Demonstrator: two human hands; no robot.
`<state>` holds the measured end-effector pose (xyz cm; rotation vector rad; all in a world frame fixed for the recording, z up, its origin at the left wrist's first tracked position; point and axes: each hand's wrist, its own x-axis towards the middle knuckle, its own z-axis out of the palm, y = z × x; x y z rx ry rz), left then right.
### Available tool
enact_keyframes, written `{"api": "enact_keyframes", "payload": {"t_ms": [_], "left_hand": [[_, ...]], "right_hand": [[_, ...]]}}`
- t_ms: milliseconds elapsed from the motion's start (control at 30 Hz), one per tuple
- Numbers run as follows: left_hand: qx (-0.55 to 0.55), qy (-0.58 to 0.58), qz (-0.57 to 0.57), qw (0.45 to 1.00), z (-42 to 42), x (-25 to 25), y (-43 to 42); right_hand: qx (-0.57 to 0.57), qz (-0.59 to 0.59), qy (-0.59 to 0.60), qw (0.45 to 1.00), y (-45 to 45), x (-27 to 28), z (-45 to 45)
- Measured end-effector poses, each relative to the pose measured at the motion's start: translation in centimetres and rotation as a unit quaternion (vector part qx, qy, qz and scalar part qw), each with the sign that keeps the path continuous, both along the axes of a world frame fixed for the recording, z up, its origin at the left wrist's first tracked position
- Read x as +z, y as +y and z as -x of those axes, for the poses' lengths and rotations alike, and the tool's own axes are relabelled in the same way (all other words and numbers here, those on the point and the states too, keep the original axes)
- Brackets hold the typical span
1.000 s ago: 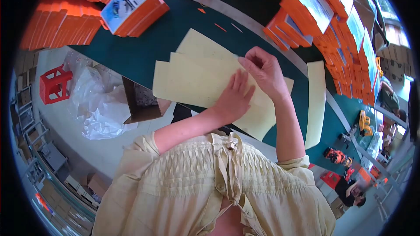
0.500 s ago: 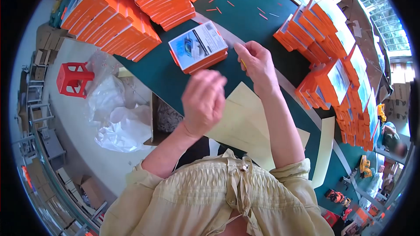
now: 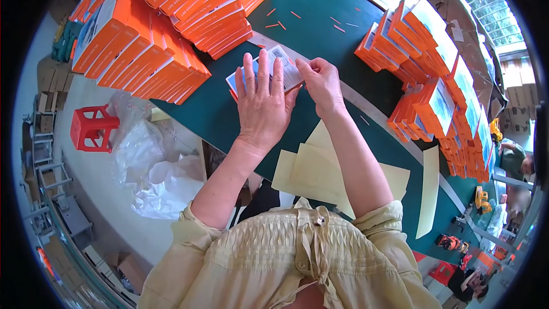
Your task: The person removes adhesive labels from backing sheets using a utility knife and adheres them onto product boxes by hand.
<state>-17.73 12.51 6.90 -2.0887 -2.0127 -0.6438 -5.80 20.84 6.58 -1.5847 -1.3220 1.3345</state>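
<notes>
Stacks of orange boxes (image 3: 140, 51) at the left of a green worktop (image 3: 309, 34).
The left hand (image 3: 263, 106) spreads its fingers over a printed box (image 3: 290, 73) there; the right hand (image 3: 325, 87), thumb and forefinger close together, is at the box's right end, its grip impossible to tell.

The single view comes from a camera worn on the person's head, looking forward and steeply down. The wide lens bends straight edges into arcs inside a dark rounded border. Nearest the lens, the shirt (image 3: 257, 263) fills the lower centre. The left hand (image 3: 263, 103) and right hand (image 3: 321, 87) lie farther out, near mid-frame, over the green surface (image 3: 320, 28). Coverage extends to the floor (image 3: 108, 183) at left and a window (image 3: 486, 11) at upper right.
</notes>
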Motion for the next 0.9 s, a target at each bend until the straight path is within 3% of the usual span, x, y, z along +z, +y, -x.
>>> {"api": "enact_keyframes", "payload": {"t_ms": [467, 633, 800, 833, 900], "left_hand": [[-0.053, 0.004, 0.087, 0.995, -0.4, -2.6, 1.8], [-0.051, 0.015, 0.064, 0.997, -0.3, -2.0, 1.8], [-0.085, 0.089, 0.122, 0.985, 1.8, 2.0, 3.7], [-0.080, 0.094, 0.179, 0.976, 2.0, 3.6, 4.3], [-0.108, 0.037, 0.254, 0.960, 2.4, 4.6, 5.5]], "right_hand": [[-0.005, 0.007, -0.053, 0.999, 0.4, -1.2, -0.3], [-0.039, 0.016, -0.132, 0.990, 0.8, -3.7, -3.6], [-0.016, 0.127, 0.070, 0.989, -5.1, -1.0, -8.3], [0.006, 0.147, 0.092, 0.985, -6.8, -1.3, -9.1], [0.012, 0.234, 0.140, 0.962, -10.8, -2.0, -9.9]]}}
